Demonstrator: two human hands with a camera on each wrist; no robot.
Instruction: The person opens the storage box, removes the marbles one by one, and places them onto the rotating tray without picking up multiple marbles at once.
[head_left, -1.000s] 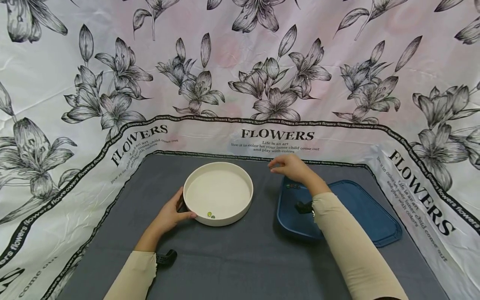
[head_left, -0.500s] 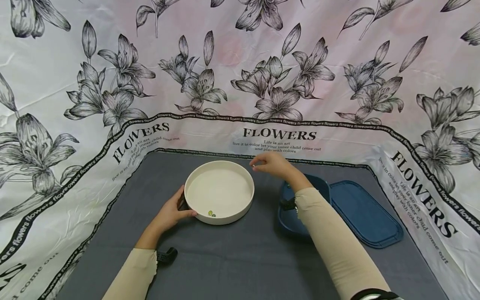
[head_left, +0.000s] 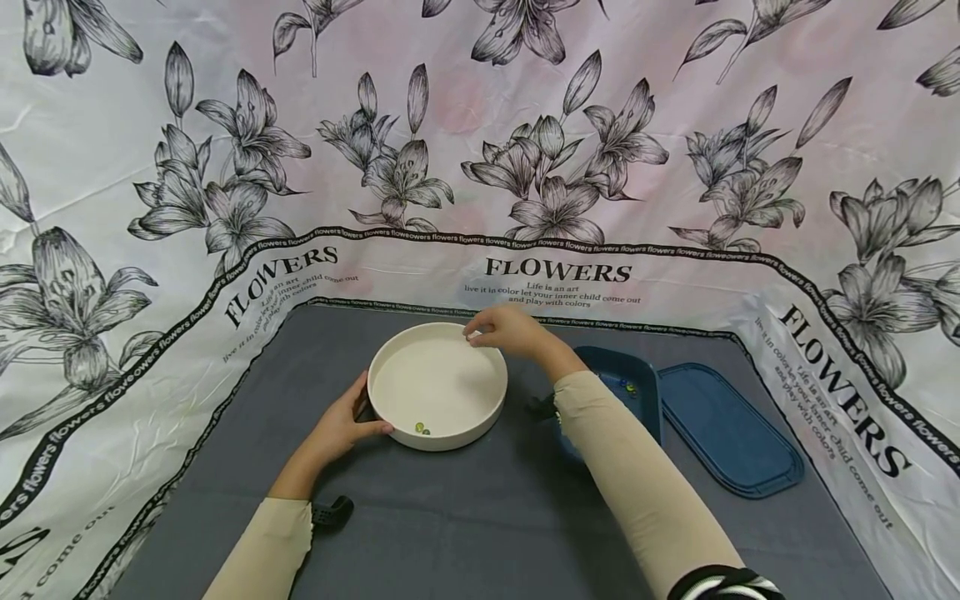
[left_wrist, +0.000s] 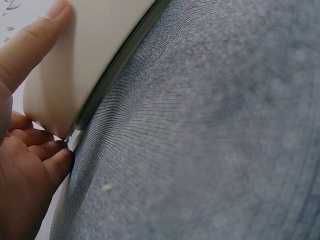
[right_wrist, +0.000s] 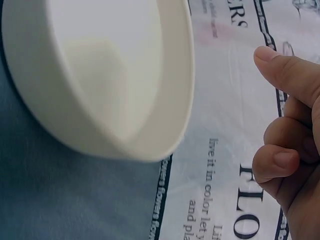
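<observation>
A round cream dish point(head_left: 438, 375) stands left of the middle of the table, with two small yellow-green glass marbles point(head_left: 420, 427) near its front wall. My left hand point(head_left: 341, 429) grips the dish's left side. In the left wrist view, the thumb point(left_wrist: 35, 42) lies along its outer wall and the other fingers curl at its base. Over the dish's far right rim is my right hand point(head_left: 510, 331), thumb and forefinger pinched on a marble that is mostly hidden. The right wrist view shows the curled fingers point(right_wrist: 280, 160) beside the dish.
A blue box point(head_left: 641, 371) with several marbles point(head_left: 628, 387) inside stands to the right, partly behind the right sleeve point(head_left: 630, 467). Its flat blue lid point(head_left: 731, 429) lies beside it. A flower-printed cloth point(head_left: 555, 150) hangs behind the grey tabletop point(head_left: 450, 525).
My right hand has moved left, from above the blue box to the dish's far right rim. The left hand and the dish have stayed in place.
</observation>
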